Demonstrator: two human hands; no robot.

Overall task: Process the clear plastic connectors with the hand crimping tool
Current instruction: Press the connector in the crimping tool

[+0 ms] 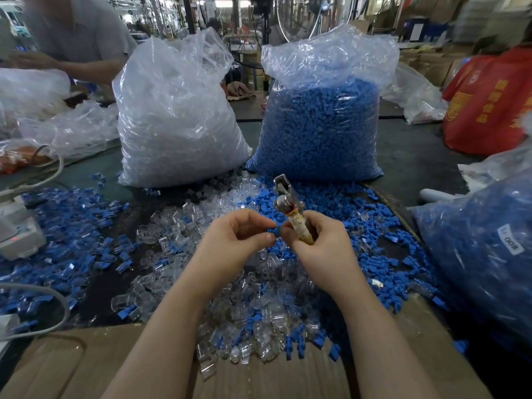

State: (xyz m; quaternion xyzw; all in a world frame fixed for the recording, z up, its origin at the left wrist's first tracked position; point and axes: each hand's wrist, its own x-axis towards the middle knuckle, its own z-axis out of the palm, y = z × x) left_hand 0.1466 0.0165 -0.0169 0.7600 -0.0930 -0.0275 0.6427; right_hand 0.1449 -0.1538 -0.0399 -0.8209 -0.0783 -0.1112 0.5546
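Clear plastic connectors (247, 306) are lying heaped on the table (417, 156), mixed with blue pieces (359, 226), directly beneath both hands. The hand crimping tool (290, 214) is being gripped by the curled fingers of the right hand (319, 240), metal head pointing upward. A small blue piece (275, 231) is being pinched by the left hand (239, 234), just beside the tool. Two filled bags (178, 119) are standing behind.

bag of blue caps (319, 128), standing fan (299, 18)
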